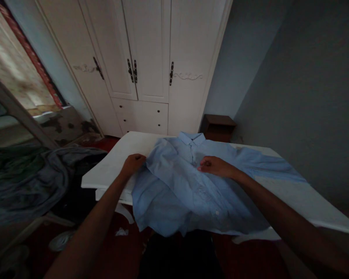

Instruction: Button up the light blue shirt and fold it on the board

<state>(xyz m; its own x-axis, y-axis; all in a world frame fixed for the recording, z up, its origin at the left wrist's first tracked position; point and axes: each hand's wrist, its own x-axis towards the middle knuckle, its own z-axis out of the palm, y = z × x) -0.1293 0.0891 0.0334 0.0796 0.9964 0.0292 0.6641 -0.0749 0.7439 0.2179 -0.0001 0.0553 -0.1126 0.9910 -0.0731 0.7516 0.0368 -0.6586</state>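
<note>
A light blue collared shirt (174, 186) lies front up on a white table (116, 164), its collar toward the far edge. Its lower part hangs over the near edge in loose folds. One sleeve (279, 168) stretches out across the table to the right; the left side is bunched, with cloth lying diagonally over the front. My left hand (134, 162) is closed, fingertips pinching the shirt's left edge. Over the shirt's middle, just right of the button line, is my right hand (216, 166) with fingers curled together; what they hold, if anything, I cannot make out.
A white wardrobe (148, 46) with dark handles stands behind the table. A small brown cabinet (219, 122) is at the back right, beside the grey wall (302, 85). Piled clothes (26, 178) lie at left. Red floor shows below, with a small crumpled scrap (122, 231).
</note>
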